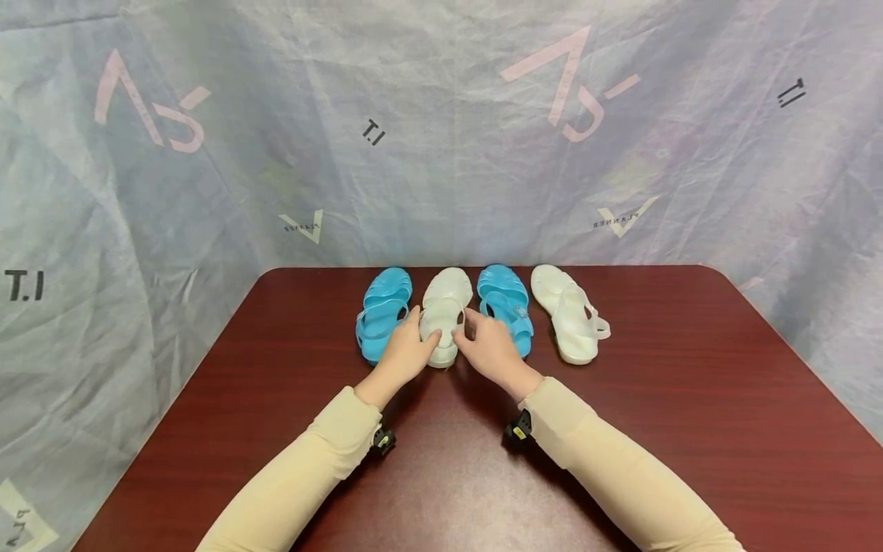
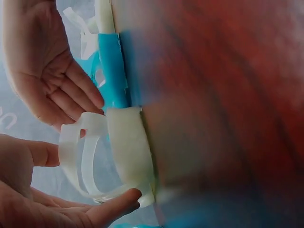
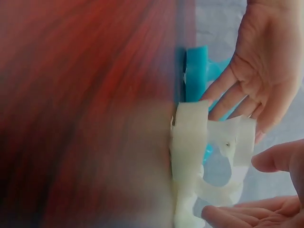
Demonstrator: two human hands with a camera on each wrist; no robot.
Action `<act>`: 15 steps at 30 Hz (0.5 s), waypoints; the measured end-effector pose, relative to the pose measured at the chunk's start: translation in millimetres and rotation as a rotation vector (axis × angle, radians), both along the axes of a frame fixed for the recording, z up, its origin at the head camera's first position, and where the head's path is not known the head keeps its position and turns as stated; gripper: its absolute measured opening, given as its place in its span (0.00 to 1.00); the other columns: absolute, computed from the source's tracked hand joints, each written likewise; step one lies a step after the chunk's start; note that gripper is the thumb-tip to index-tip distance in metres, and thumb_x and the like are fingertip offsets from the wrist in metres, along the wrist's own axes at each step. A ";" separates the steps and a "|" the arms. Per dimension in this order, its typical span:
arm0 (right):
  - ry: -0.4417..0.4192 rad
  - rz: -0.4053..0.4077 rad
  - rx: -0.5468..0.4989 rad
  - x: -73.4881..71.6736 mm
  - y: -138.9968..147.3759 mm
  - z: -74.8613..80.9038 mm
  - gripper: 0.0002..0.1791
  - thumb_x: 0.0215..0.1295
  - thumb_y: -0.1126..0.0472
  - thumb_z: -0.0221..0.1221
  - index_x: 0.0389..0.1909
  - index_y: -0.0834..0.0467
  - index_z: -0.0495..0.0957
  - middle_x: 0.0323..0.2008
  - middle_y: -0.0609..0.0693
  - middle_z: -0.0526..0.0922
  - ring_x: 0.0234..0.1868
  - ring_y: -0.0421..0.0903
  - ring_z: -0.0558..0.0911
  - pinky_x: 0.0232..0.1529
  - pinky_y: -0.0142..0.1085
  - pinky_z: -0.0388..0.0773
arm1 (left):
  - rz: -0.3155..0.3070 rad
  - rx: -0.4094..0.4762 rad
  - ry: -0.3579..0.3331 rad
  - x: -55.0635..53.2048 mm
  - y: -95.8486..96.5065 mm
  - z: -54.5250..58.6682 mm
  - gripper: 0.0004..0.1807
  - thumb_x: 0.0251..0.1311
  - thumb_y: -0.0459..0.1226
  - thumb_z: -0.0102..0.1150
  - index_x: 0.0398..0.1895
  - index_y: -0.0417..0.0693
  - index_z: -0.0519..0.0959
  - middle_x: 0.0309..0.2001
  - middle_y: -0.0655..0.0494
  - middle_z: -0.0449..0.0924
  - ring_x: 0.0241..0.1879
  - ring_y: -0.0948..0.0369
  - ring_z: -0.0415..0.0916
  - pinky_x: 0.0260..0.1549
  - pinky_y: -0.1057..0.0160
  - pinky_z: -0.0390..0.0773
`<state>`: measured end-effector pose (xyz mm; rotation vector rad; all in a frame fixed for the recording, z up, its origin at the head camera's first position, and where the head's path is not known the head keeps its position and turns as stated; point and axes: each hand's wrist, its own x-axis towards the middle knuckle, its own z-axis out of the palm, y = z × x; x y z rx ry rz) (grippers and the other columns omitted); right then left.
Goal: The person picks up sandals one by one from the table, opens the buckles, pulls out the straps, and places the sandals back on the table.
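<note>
A white jelly sandal (image 1: 448, 285) lies on the table between both hands, its heel and strap toward the person. The left hand (image 1: 405, 350) is at its left side, fingers fairly straight along the edge and thumb by the strap. At the right side, the right hand (image 1: 491, 346) has its fingers extended and its thumb near the strap. In the left wrist view the left thumb is close to the white strap (image 2: 70, 149); whether it presses there I cannot tell. The right wrist view shows the right thumb just beside the strap (image 3: 244, 142). Neither hand visibly grips the sandal.
A blue sandal (image 1: 388, 287) lies just left of the white one. To the right are another blue sandal (image 1: 500, 282) and a second white sandal (image 1: 574, 326), set at an angle. The dark red table (image 1: 276, 345) ends at a grey printed cloth (image 1: 441, 176).
</note>
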<state>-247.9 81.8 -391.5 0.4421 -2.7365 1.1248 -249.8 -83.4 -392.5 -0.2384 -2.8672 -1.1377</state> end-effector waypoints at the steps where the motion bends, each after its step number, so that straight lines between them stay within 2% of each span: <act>1: -0.019 -0.001 -0.013 0.1 -0.7 -0.3 0.19 0.68 0.59 0.56 0.55 0.66 0.76 0.25 0.54 0.81 0.24 0.47 0.77 0.27 0.36 0.74 | 0.007 0.007 -0.006 0.5 0.0 -0.2 0.36 0.68 0.42 0.53 0.72 0.29 0.55 0.69 0.34 0.62 0.69 0.43 0.61 0.66 0.47 0.65; 3: -0.076 -0.006 -0.045 0.6 -2.3 -0.1 0.21 0.68 0.58 0.56 0.56 0.66 0.76 0.39 0.59 0.85 0.35 0.52 0.83 0.38 0.41 0.81 | 0.014 0.012 -0.010 0.7 0.3 -0.4 0.35 0.68 0.42 0.53 0.71 0.29 0.57 0.68 0.33 0.64 0.67 0.43 0.63 0.65 0.46 0.67; 4: -0.105 -0.009 -0.064 0.9 -3.0 0.4 0.22 0.68 0.57 0.56 0.58 0.67 0.75 0.46 0.61 0.84 0.43 0.54 0.84 0.45 0.43 0.81 | 0.016 0.011 -0.012 0.6 0.5 -0.3 0.35 0.68 0.42 0.53 0.70 0.29 0.58 0.67 0.33 0.65 0.67 0.43 0.64 0.65 0.46 0.67; 7: -0.166 -0.020 -0.107 2.1 -5.0 1.6 0.31 0.68 0.57 0.57 0.66 0.70 0.65 0.61 0.63 0.75 0.58 0.55 0.79 0.58 0.48 0.76 | 0.016 0.012 -0.024 -0.2 1.2 0.4 0.34 0.68 0.42 0.53 0.70 0.29 0.59 0.66 0.33 0.66 0.65 0.43 0.66 0.63 0.47 0.69; 12: -0.225 -0.034 -0.145 2.3 -7.8 1.4 0.31 0.68 0.58 0.56 0.67 0.70 0.63 0.63 0.63 0.73 0.62 0.54 0.75 0.60 0.47 0.75 | 0.002 0.017 -0.052 0.0 1.8 1.7 0.34 0.68 0.42 0.53 0.70 0.30 0.59 0.66 0.33 0.67 0.64 0.43 0.68 0.62 0.46 0.70; 15: -0.338 -0.048 -0.262 0.1 -8.9 1.4 0.31 0.69 0.60 0.56 0.68 0.71 0.61 0.63 0.64 0.72 0.63 0.54 0.74 0.61 0.46 0.75 | -0.004 0.056 -0.064 -0.9 1.6 3.0 0.32 0.68 0.40 0.54 0.69 0.30 0.61 0.65 0.34 0.68 0.64 0.43 0.68 0.62 0.46 0.71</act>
